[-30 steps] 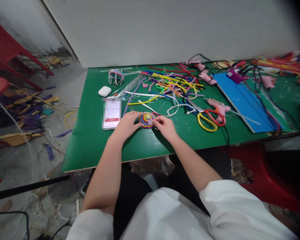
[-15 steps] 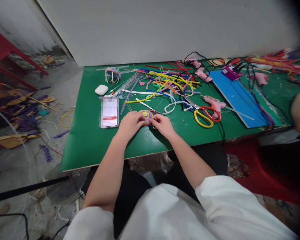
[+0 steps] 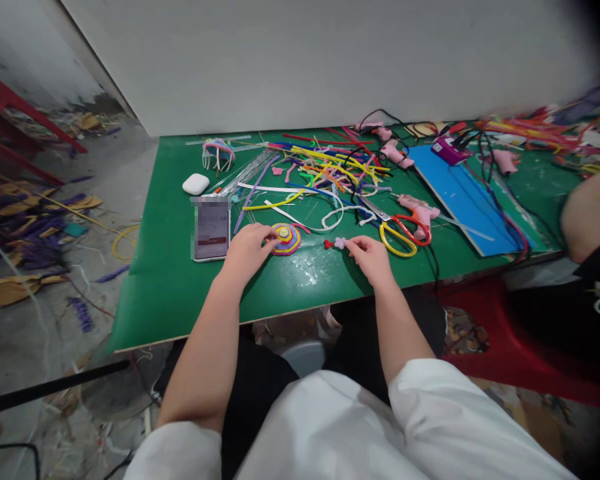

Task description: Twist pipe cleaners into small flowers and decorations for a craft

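Note:
A round coil disc (image 3: 287,240) with purple, yellow and pink rings lies on the green table (image 3: 180,293). My left hand (image 3: 253,253) grips its left edge between thumb and fingers. To the right, my right hand (image 3: 369,259) pinches a small lilac flower (image 3: 340,243) just above the table. A small red piece (image 3: 329,245) sits beside the flower, on its left. Red-and-yellow-handled scissors (image 3: 400,233) lie right of my right hand, with a pink glue gun (image 3: 420,212) next to them.
Many coloured pipe cleaners (image 3: 325,167) are heaped behind my hands. A phone (image 3: 212,228) and a white case (image 3: 195,184) lie at left. A blue board (image 3: 455,200) and a purple box (image 3: 449,151) are at right. Another person's arm (image 3: 587,207) rests at the far right.
My right hand has moved right, away from the disc, and the lilac flower now shows in its fingers. My left hand stays on the disc. The phone screen has dimmed.

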The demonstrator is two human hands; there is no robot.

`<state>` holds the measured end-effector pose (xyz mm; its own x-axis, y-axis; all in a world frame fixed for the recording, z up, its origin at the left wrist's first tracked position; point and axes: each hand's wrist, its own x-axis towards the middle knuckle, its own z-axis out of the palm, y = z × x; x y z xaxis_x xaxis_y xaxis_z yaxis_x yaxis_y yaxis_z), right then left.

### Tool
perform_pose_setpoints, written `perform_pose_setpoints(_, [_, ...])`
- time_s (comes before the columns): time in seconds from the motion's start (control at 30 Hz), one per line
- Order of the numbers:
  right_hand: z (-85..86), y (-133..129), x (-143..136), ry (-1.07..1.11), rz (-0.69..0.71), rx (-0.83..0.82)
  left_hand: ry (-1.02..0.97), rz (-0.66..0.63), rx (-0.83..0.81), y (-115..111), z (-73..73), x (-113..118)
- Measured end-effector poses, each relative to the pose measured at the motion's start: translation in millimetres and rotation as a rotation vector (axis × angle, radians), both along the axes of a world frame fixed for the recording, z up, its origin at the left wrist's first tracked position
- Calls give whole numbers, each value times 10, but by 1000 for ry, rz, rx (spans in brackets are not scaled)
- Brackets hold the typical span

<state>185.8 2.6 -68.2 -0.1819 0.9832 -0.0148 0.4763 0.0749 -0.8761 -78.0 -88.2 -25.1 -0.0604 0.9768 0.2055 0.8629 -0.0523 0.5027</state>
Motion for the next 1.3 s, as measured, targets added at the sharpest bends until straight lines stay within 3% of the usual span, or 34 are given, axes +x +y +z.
perform_pose_setpoints(0.23, [10, 11, -32, -78, 12, 57, 11, -6, 7, 3, -2, 8])
perform_pose_setpoints(0.53, [54, -67, 37, 18, -29, -44, -45, 12, 48, 44, 33, -51])
perform_pose_setpoints(0.7, [80, -121, 29, 81, -56, -12, -110, 37, 66, 71, 104, -218])
perform_pose_setpoints(0.8, [90, -120, 27, 120, -29, -30, -171, 138, 81, 99, 118, -382])
perform_pose_setpoints(1.0, [232, 105, 42, 186, 75, -122, -279, 217, 44, 188, 45, -587])
perform_pose_setpoints(1.3, [478, 548, -181, 448, 32, -161, -438, 350, 94, 263, 48, -610])
